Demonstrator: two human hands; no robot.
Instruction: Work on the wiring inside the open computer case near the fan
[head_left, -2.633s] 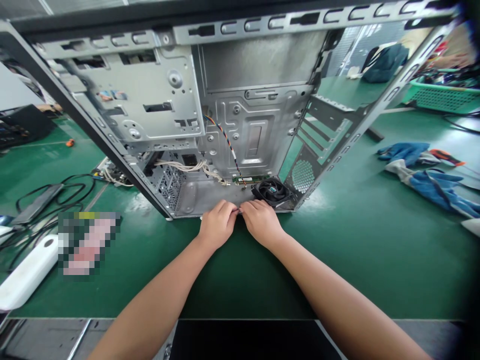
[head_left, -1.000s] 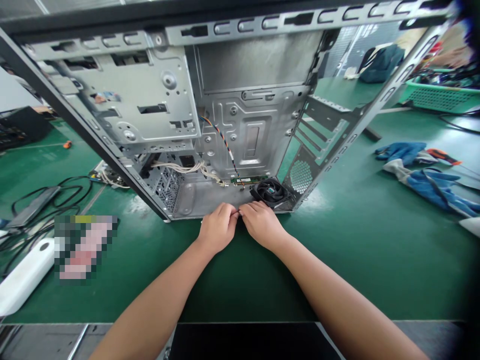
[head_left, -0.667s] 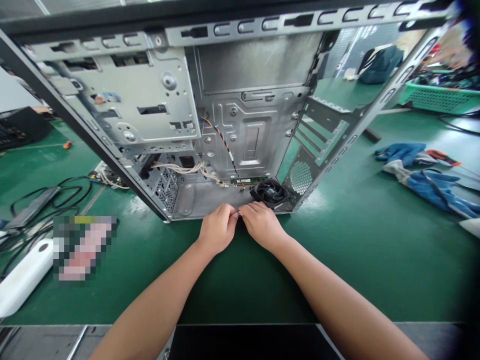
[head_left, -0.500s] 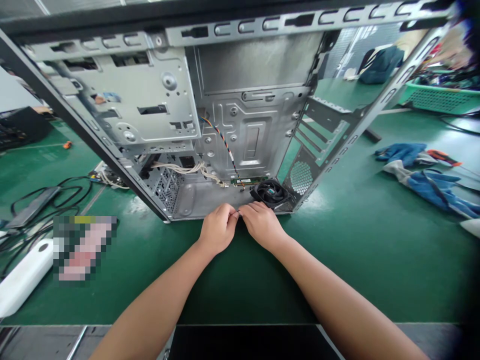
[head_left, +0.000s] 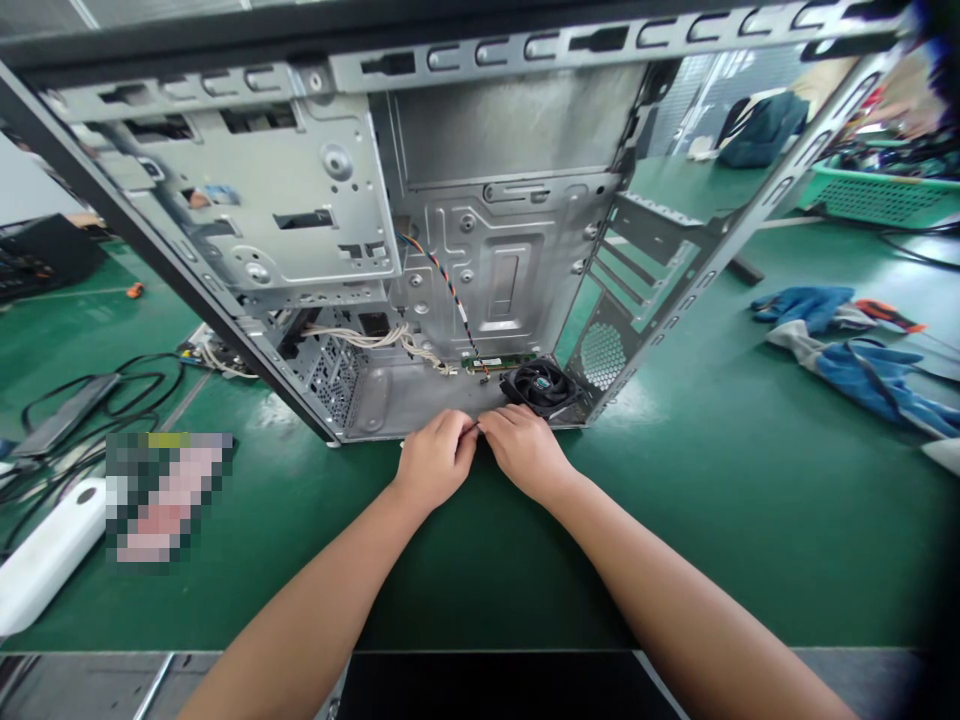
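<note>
An open grey metal computer case (head_left: 495,260) lies on the green mat with its inside facing me. My left hand (head_left: 435,462) and my right hand (head_left: 525,450) meet fingertip to fingertip at the case's near edge, both curled and pinched on something small that I cannot make out. Just beyond my right hand sits a black cooling fan (head_left: 541,385). A green circuit strip (head_left: 499,361) lies beside the fan, with a multicoloured wire (head_left: 448,285) running up from it. White cables (head_left: 375,335) lie bundled inside the case at the left.
Black cables (head_left: 112,385) and a white device (head_left: 45,555) lie on the mat at the left. Blue gloves (head_left: 847,340) lie at the right. A green basket (head_left: 877,190) stands at the far right. A dark panel (head_left: 495,685) runs along the table's near edge.
Almost nothing differs. Both hands stay pinched together at the case's near edge, with only tiny finger shifts. The view drifted slightly.
</note>
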